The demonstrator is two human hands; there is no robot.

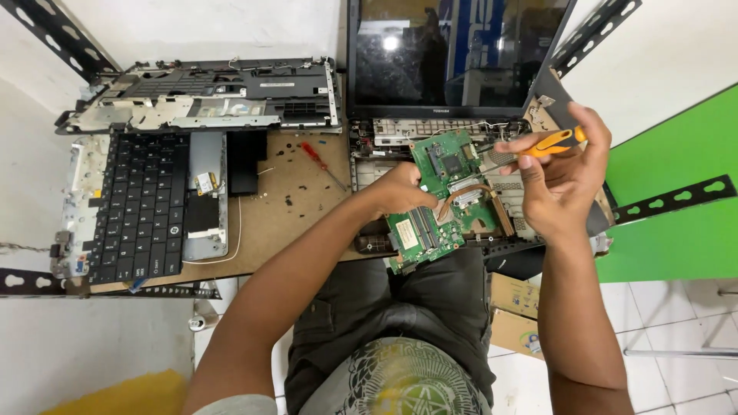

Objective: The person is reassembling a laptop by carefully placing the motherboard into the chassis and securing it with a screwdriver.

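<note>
Head view, inspected largest to smallest, all places taken from the green circuit board. Brown surface lies under it and runs to its left. Open laptop base sits directly beneath the board, its dark screen upright behind. Detached black keyboard lies well left; a stripped grey chassis panel is behind and left. Left hand has its fingers clenched on the board's left edge, tilting it up off the base. Right hand, just right of the board, grips an orange-handled screwdriver, tip aimed at it. Judgement: hold the board steady and seat the tip squarely before turning. Red screwdriver lies near left.
</note>
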